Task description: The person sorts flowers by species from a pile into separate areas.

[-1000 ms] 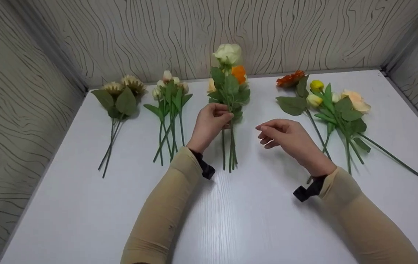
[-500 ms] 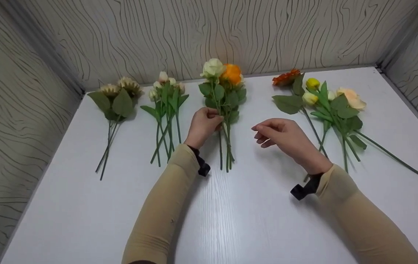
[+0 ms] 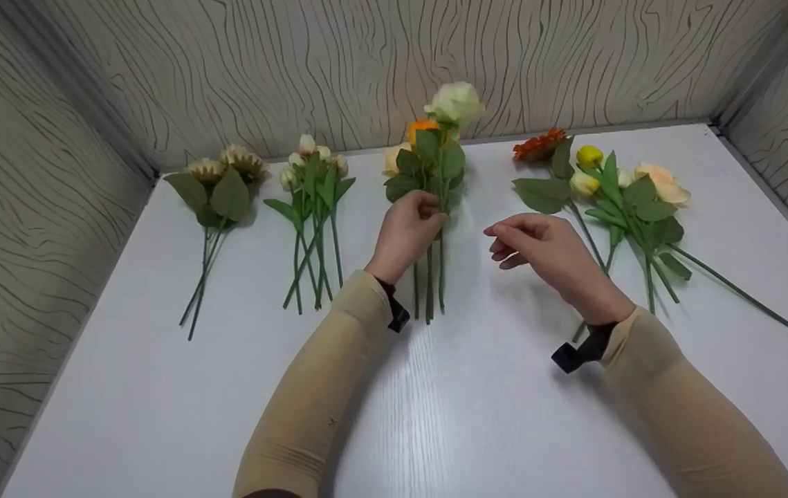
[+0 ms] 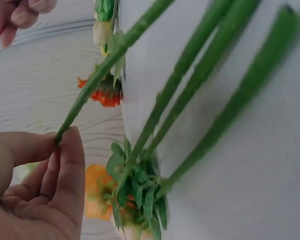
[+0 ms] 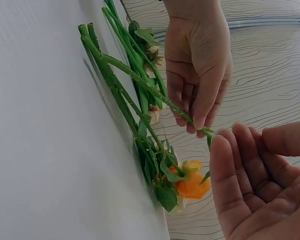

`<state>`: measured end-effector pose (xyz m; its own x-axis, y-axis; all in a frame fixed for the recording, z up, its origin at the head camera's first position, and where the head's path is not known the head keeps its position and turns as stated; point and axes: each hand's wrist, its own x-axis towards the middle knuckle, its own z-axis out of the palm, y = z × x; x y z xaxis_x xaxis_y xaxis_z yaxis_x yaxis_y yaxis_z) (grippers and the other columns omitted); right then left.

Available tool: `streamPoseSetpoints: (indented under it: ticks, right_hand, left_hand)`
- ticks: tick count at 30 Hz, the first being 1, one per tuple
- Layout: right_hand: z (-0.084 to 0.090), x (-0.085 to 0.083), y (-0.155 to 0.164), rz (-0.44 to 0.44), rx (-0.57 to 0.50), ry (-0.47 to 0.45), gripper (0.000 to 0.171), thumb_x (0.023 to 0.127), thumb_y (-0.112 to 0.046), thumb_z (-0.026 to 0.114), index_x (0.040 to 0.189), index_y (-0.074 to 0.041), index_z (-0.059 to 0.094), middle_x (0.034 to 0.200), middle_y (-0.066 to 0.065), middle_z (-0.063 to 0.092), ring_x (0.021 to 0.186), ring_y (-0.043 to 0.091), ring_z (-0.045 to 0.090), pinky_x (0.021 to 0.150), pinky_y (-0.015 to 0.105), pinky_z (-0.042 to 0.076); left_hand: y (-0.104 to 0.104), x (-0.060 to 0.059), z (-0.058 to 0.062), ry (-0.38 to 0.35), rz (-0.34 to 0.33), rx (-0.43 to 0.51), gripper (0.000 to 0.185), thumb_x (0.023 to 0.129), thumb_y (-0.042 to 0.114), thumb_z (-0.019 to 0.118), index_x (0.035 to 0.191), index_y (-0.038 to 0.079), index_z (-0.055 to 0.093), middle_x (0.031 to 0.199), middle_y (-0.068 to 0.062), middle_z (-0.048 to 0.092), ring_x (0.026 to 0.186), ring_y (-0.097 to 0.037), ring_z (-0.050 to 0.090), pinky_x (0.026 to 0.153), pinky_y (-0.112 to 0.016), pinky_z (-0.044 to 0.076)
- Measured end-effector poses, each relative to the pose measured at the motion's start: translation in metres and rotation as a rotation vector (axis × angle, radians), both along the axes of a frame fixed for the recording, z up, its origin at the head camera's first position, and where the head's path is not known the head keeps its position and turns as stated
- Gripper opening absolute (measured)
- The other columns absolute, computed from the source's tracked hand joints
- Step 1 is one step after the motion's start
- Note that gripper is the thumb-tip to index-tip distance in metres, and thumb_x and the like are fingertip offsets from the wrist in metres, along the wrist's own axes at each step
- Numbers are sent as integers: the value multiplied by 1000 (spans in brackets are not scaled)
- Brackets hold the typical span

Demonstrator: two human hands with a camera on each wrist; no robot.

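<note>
My left hand (image 3: 404,232) pinches the stem (image 4: 102,70) of a white rose (image 3: 456,104) between thumb and fingertips. The rose is raised at a slant over a small bunch at the back middle, where an orange flower (image 3: 421,130) and a peach flower (image 3: 394,160) lie. In the left wrist view, the bunch's other stems (image 4: 182,80) rest on the white table below the raised one. My right hand (image 3: 560,259) hovers to the right of the bunch, fingers loosely bent and holding nothing.
Left of the bunch lie several pale tulips (image 3: 317,173) and, farther left, two cream flowers with broad leaves (image 3: 231,194). On the right are a red-orange flower (image 3: 539,145), yellow tulips (image 3: 589,156) and a peach rose (image 3: 663,185). A patterned wall (image 3: 262,69) closes the table's back.
The white rose dips left toward the orange flower, then rises and swings right with my left hand. My right hand stays nearly in place.
</note>
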<state>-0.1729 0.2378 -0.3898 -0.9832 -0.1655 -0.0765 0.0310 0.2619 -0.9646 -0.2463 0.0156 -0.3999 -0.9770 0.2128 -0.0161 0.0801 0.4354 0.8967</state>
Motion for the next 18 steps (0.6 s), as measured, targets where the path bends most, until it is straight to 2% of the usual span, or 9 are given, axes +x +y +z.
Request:
streamPoseSetpoints:
  ticks: [7,10,13,15,18]
  right_hand:
    - [-2,0,-2,-11,-5,-7,38,101,-39,66,120,-6,71,106,20,68,101,35,68,86,39,59]
    - [-2,0,-3,-5,-8,-9,37,102,-38,65,119,-6,71,105,20,68,101,37,68,87,40,59]
    - [-3,0,-4,9,-11,-1,36,103,-37,64,119,-6,72,105,21,68,101,38,67,86,40,59]
    - [-3,0,-4,14,-14,3,35,103,-35,63,118,-5,72,106,23,68,100,37,68,85,39,60]
    - [-3,0,-5,20,-12,3,35,104,-35,63,117,-4,72,107,26,67,101,38,67,85,40,60]
  left_hand:
    - [21,-5,-13,-19,-52,-233,24,101,12,66,124,8,66,102,-2,64,88,-17,60,74,-28,54]
    - [26,-7,-17,25,-79,-365,20,101,12,65,121,8,68,100,-1,63,89,-17,58,78,-31,53]
    - [28,-6,-20,105,-105,-492,15,102,12,65,115,9,71,100,-1,63,91,-16,58,83,-33,53]
    - [28,-5,-20,146,-114,-539,13,102,12,64,112,9,72,99,-2,62,90,-17,59,82,-34,53]
    - [29,-3,-20,172,-117,-561,12,103,11,63,111,8,71,98,-3,62,90,-17,60,82,-34,54]
